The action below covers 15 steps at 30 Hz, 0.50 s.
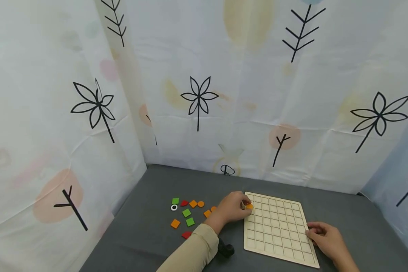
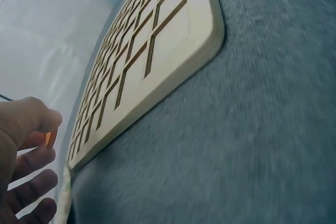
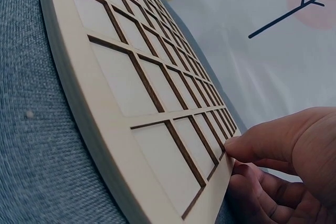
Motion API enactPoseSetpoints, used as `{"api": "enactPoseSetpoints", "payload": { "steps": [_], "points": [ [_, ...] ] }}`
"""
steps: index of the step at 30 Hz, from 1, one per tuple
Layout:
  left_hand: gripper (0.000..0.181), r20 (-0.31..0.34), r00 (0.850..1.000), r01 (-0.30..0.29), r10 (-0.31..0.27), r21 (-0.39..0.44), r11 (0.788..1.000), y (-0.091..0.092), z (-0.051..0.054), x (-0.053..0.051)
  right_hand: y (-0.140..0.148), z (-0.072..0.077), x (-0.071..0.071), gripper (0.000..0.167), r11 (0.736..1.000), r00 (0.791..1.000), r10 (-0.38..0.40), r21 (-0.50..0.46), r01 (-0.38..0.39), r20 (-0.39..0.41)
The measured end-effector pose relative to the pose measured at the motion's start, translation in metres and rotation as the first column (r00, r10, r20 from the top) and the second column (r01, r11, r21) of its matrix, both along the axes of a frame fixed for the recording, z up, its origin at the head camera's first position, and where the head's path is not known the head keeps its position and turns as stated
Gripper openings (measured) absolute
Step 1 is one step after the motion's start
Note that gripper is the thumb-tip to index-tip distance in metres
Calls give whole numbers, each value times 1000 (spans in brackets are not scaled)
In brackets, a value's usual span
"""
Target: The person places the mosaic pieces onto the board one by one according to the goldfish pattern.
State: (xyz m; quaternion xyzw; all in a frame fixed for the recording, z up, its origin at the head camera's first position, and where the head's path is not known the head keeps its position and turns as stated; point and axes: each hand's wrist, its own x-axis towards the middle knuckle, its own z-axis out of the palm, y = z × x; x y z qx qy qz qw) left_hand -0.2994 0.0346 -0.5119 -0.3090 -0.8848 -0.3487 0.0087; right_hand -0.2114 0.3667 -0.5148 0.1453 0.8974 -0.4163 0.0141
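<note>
A pale wooden board with a grid of grooved squares lies on the grey surface. Over its far left corner, my left hand pinches a small orange piece; the left wrist view shows the orange piece between thumb and forefinger, other fingers spread. My right hand holds the board's right edge, and in the right wrist view its thumb rests on top of the rim with the fingers curled beside and below it.
Left of the board lie several loose pieces: green squares, orange squares, an orange disc, red pieces and a white ring. A black object sits by the left sleeve. Patterned cloth hangs behind.
</note>
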Motion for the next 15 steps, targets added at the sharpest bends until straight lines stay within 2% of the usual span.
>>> {"api": "enactPoseSetpoints", "payload": {
  "steps": [5, 10, 15],
  "points": [
    [25, -16, 1000, -21, 20, -47, 999, 8, -7, -2, 3, -1, 0, 46, 1000, 1000, 20, -12, -20, 6],
    [25, -12, 1000, -15, 14, -46, 999, 10, -11, -3, 5, -2, 0, 48, 999, 999, 39, -31, -39, 7],
    [26, -4, 1000, -20, 20, -53, 998, 11, -12, -3, 4, -2, 0, 47, 1000, 1000, 22, -22, -22, 4]
  ]
}}
